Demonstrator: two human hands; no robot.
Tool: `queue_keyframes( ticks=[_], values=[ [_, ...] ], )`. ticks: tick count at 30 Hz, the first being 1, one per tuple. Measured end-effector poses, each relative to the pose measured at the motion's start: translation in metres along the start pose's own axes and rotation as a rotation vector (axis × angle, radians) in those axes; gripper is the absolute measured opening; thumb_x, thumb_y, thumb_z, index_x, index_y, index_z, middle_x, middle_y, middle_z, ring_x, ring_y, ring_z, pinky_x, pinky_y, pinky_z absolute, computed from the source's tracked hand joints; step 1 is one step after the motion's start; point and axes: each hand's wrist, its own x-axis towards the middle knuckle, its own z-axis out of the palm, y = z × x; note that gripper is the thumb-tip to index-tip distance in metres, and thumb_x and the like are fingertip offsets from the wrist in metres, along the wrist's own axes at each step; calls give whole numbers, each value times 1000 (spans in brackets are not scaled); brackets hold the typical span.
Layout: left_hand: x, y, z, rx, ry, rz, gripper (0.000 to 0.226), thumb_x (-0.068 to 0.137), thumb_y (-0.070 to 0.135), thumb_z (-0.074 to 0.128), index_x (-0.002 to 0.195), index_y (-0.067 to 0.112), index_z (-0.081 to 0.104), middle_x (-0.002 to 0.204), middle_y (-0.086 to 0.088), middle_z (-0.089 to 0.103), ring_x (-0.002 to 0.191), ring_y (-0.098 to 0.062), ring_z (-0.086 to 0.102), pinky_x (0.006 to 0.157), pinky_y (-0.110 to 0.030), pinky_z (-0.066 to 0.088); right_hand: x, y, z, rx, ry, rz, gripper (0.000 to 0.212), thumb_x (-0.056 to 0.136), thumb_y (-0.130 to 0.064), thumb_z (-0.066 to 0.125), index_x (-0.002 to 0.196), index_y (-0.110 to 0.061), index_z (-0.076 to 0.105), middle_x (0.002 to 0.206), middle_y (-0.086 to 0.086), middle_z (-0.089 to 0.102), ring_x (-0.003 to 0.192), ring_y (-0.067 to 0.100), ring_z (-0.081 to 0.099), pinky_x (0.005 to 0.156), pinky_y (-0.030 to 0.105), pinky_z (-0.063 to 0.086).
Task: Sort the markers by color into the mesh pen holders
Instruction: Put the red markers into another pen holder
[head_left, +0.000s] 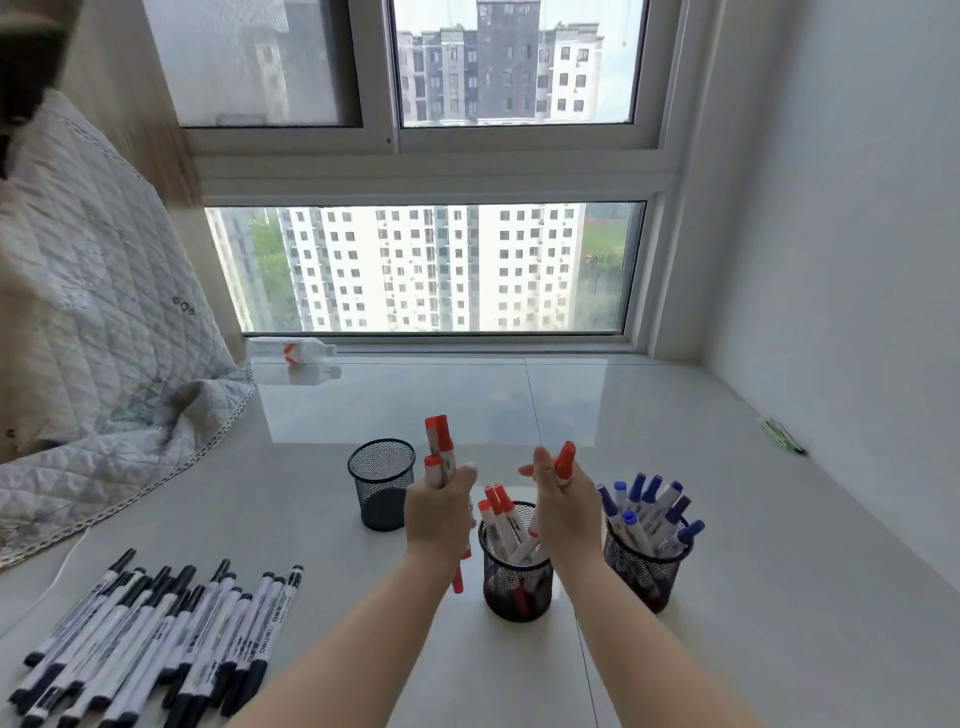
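A bundle of red markers (439, 452) is gripped by the left hand (436, 512); one red marker (565, 460) is pinched by the right hand (563, 506) above the middle holder (517, 577). Light, stiff and probably slick, the markers are best held mid-barrel.

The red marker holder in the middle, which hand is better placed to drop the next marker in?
Probably the right hand: it holds one red marker directly above the red-filled holder, while the left hand grips a bundle beside it.

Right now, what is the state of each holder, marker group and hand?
Left mesh holder: upright, empty.
Middle mesh holder: upright, holds red markers.
Right mesh holder: upright, holds blue markers.
Black markers: lying loose, unsorted.
Left hand: grips several red markers.
Right hand: holds one red marker.
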Motion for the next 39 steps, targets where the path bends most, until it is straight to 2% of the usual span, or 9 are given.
queue_keyframes(
  ticks=[3, 6, 18, 21, 24, 28, 31, 36, 39],
  values=[
    [1, 3, 12, -227, 40, -47, 28, 81, 12, 60, 57, 13, 44, 39, 2, 41, 33, -11, 37, 39, -22, 34, 5, 18, 1, -112, -51, 131, 36, 95, -38, 42, 78, -11, 59, 65, 4, 56, 70, 24, 57, 75, 41, 49],
    [1, 1, 22, -415, 61, -75, 31, 83, 12, 58, 56, 15, 42, 38, 5, 40, 32, -9, 37, 37, -20, 35, 3, 35, 2, -84, -95, 267, 22, 94, -33, 45, 80, -19, 54, 66, -4, 53, 73, 19, 55, 71, 32, 44],
    [-8, -26, 54, -167, 193, 58, 36, 81, 12, 65, 53, 8, 43, 44, 2, 45, 44, -17, 43, 45, -22, 38, -8, 36, 1, -20, -72, 259, 11, 90, -18, 53, 79, -21, 53, 73, -1, 61, 65, 9, 60, 49, 11, 38],
    [-13, -33, 56, -84, 234, 60, 27, 81, 17, 66, 60, 7, 52, 64, -3, 54, 63, -22, 55, 60, -26, 45, -9, 34, 1, -8, -83, 272, 11, 91, -23, 52, 80, -21, 54, 77, 0, 62, 72, 13, 60, 57, 18, 42],
    [-14, -39, 54, 49, 265, 153, 19, 80, 17, 66, 64, 12, 57, 75, 6, 51, 90, -21, 48, 80, -34, 41, -10, 35, -1, 18, -66, 280, 18, 92, -28, 50, 79, -19, 57, 75, 0, 63, 74, 16, 60, 61, 24, 42],
    [-19, -56, 46, 240, 210, 198, 9, 80, 24, 66, 73, 20, 62, 94, 3, 52, 97, -12, 35, 86, -24, 29, -11, 35, -4, 51, -27, 240, 25, 92, -29, 50, 70, -19, 55, 59, -5, 57, 58, 10, 54, 57, 23, 39],
    [-25, -66, 46, 327, 183, 277, 20, 78, 23, 70, 74, 31, 52, 103, 8, 45, 99, -9, 32, 88, -24, 30, -11, 36, -3, 86, 7, 190, 24, 90, -24, 53, 67, -19, 54, 56, -5, 55, 56, 10, 51, 58, 24, 40],
    [-24, -70, 46, 293, 137, 113, 6, 82, 28, 65, 83, 26, 59, 120, 1, 42, 110, -15, 40, 92, -28, 34, -12, 36, -3, 75, 49, 83, 13, 91, -13, 51, 83, -23, 53, 65, -6, 60, 53, -1, 59, 50, 10, 43],
    [-21, -67, 45, 217, 46, 31, 19, 81, 24, 66, 79, 31, 48, 112, 3, 44, 94, -17, 53, 83, -29, 41, -12, 35, -6, 45, 44, 33, 30, 92, -9, 48, 111, -32, 43, 70, -8, 61, 58, -2, 61, 51, 10, 45]
  ],
)
